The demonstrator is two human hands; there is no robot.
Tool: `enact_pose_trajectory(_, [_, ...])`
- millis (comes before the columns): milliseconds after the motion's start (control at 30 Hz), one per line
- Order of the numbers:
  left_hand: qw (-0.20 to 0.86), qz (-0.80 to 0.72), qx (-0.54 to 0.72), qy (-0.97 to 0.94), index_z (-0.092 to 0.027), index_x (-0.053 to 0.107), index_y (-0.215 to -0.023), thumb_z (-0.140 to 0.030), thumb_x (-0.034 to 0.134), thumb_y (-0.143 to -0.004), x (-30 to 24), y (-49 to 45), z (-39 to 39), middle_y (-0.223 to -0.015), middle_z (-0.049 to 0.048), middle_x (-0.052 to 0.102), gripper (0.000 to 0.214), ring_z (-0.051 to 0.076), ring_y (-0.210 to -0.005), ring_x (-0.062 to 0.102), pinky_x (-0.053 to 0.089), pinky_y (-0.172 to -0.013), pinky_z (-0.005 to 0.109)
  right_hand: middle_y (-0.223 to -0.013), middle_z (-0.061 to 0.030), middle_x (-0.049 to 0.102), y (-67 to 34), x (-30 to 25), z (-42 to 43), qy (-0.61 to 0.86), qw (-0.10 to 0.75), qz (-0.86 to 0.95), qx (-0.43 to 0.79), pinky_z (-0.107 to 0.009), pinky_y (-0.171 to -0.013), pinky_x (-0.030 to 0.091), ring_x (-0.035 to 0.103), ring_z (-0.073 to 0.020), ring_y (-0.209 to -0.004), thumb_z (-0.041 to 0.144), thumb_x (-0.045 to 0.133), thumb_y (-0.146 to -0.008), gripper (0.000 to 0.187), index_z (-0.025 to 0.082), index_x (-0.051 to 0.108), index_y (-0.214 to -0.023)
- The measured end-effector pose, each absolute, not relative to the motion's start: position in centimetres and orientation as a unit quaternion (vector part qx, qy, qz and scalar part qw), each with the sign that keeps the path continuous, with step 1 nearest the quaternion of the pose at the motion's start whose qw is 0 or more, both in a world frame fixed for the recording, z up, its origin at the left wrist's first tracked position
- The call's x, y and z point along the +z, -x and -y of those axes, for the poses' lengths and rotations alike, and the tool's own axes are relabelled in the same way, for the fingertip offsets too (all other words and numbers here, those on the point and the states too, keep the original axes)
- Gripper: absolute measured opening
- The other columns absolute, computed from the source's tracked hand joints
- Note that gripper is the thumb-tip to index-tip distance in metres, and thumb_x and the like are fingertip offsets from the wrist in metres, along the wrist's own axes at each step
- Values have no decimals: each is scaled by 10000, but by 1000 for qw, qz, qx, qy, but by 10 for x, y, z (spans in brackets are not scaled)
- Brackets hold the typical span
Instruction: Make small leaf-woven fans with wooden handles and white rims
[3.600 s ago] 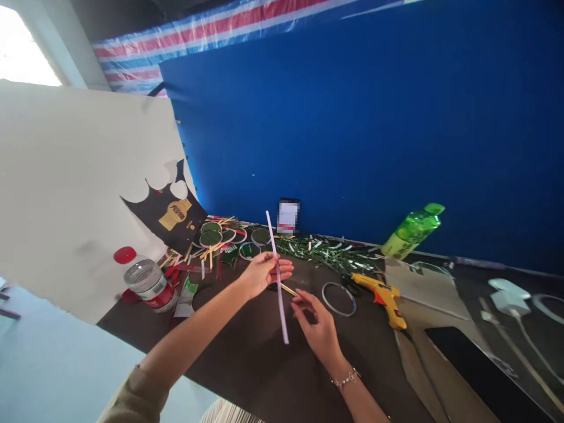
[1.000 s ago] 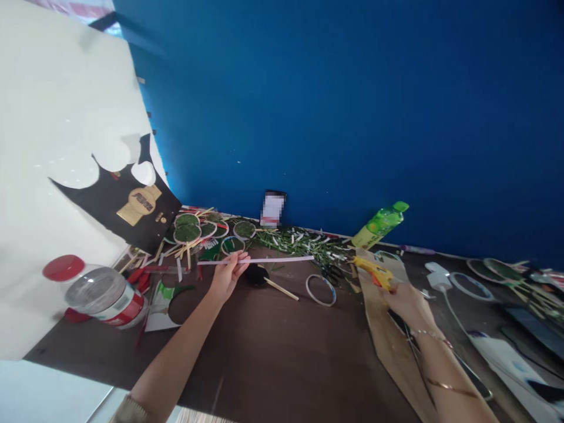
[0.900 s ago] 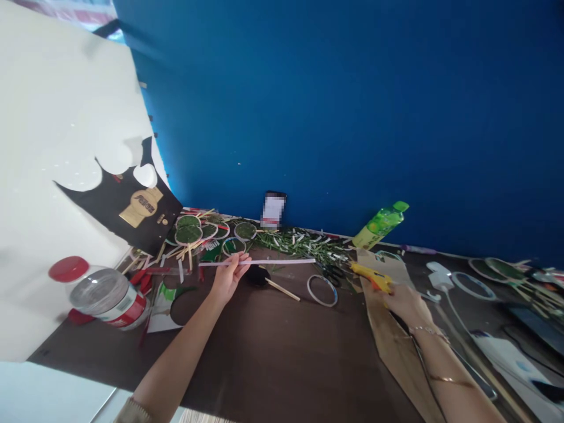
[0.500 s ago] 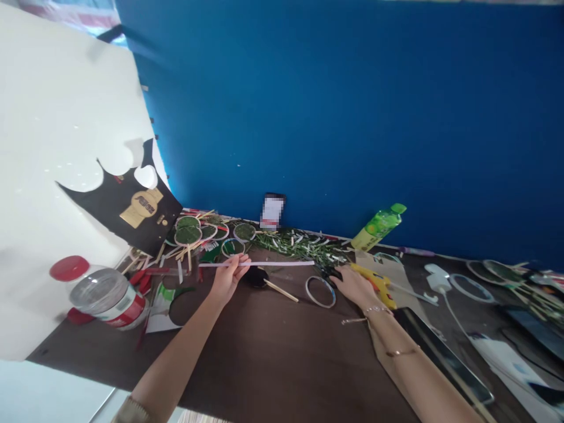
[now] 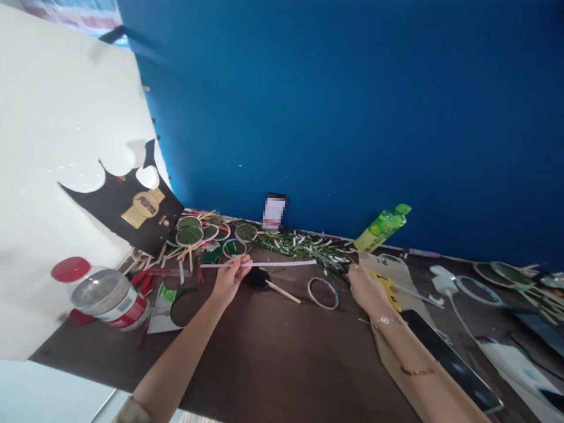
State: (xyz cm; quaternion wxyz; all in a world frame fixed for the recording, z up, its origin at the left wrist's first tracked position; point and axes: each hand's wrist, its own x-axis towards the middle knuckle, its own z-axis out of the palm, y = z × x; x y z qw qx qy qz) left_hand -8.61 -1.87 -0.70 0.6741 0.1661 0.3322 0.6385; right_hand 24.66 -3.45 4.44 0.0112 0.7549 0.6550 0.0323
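A thin white strip (image 5: 286, 264) lies level across the fingers of my left hand (image 5: 230, 279), pinched near its left part and held above the table. My right hand (image 5: 363, 288) is closed at the right end of the pile of green clippings (image 5: 299, 244), around the dark handles of what looks like a pair of scissors (image 5: 339, 266); its fingers are partly hidden. Just right of that hand is a yellow glue gun (image 5: 385, 288). Between the hands lie a white ring (image 5: 323, 293) and a black round piece with a wooden stick (image 5: 284, 292).
Several round leaf-filled pieces with sticks (image 5: 189, 235) crowd the back left. A red-capped plastic jar (image 5: 106, 294) stands at left, beside cut card (image 5: 165, 308). A green bottle (image 5: 383, 228) leans at the blue wall, right of a phone (image 5: 274, 211). A dark tablet (image 5: 453, 358) lies at right.
My right hand has drawn a little to the right, and the dark handles have shifted with it. My left hand and the strip stay almost where they were.
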Motion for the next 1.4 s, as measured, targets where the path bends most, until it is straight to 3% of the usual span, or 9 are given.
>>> enact_pose_trajectory(167, [671, -337, 640, -164, -80, 643, -873, -177, 625, -775, -7, 85, 18, -885, 133, 701, 139, 208, -854, 668, 509, -871, 336, -786, -146, 632, -266, 52, 38, -790, -69, -609, 17, -307, -646, 423, 619, -258, -785, 264, 508, -804, 220, 84, 533, -928])
enact_pose_trajectory(233, [669, -338, 640, -169, -84, 643, -872, -189, 637, -766, -8, 84, 18, -891, 131, 701, 149, 205, -855, 668, 511, -866, 333, -642, -81, 621, -264, 50, 41, -807, -194, -556, -56, -317, -613, 442, 624, -258, -706, 367, 588, -737, 267, 119, 558, -834])
enact_pose_trajectory(333, [666, -333, 642, -182, -85, 645, -872, -208, 663, -743, -10, 84, 18, -894, 127, 701, 179, 199, -849, 669, 513, -857, 325, -525, -2, 572, -236, 45, 46, -725, -460, -446, -252, -302, -528, 462, 603, -206, -548, 448, 686, -615, 328, 168, 538, -701])
enact_pose_trajectory(433, [660, -329, 648, -193, -83, 649, -866, -230, 686, -720, -10, 84, 19, -884, 124, 703, 211, 198, -835, 672, 514, -851, 323, -667, 6, 627, -186, 44, 52, -532, -622, -369, -440, -289, -596, 511, 634, -172, -626, 370, 779, -521, 368, 187, 528, -717])
enact_pose_trajectory(567, [655, -327, 650, -205, -91, 651, -878, -252, 700, -704, -8, 83, 22, -899, 124, 701, 242, 203, -850, 668, 505, -864, 335, -732, 12, 641, -132, 46, 54, -429, -651, -323, -536, -326, -658, 549, 650, -168, -684, 265, 805, -513, 358, 184, 538, -739])
enact_pose_trajectory(867, [673, -322, 630, -216, -119, 630, -956, -282, 691, -712, -4, 77, 28, -927, 118, 696, 300, 201, -861, 666, 507, -855, 348, -678, 51, 628, -106, 41, 43, -391, -732, -243, -503, -313, -712, 569, 622, -103, -643, 158, 810, -490, 352, 173, 509, -672])
enact_pose_trajectory(1400, [677, -342, 606, -240, -106, 677, -819, -315, 763, -604, -1, 62, 38, -843, 108, 709, 311, 184, -755, 680, 558, -723, 277, -656, 61, 589, -118, 32, 41, -414, -731, -223, -493, -231, -607, 546, 608, -87, -600, 214, 817, -465, 406, 185, 465, -666])
